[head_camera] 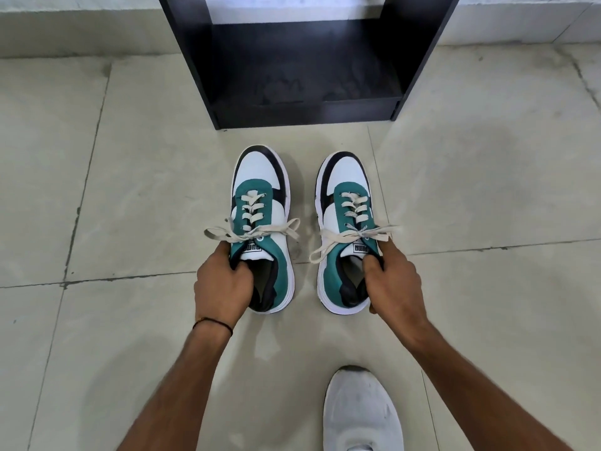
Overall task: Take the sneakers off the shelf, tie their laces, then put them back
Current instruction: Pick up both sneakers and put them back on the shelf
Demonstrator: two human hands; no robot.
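Two white, teal and black sneakers stand side by side on the tiled floor, toes pointing at the shelf. The left sneaker [260, 196] has its cream laces tied in a bow, and my left hand [221, 284] grips its collar at the outer side. The right sneaker [348, 196] also shows a tied bow, and my right hand [393, 281] holds its collar with the thumb inside the opening. The black shelf [305, 109] stands a short way beyond the toes, its bottom compartment holding nothing.
My own foot in a white shoe [361, 411] rests on the floor at the bottom right. Pale floor tiles [130, 190] spread on both sides. A light wall base [65, 27] runs behind the shelf.
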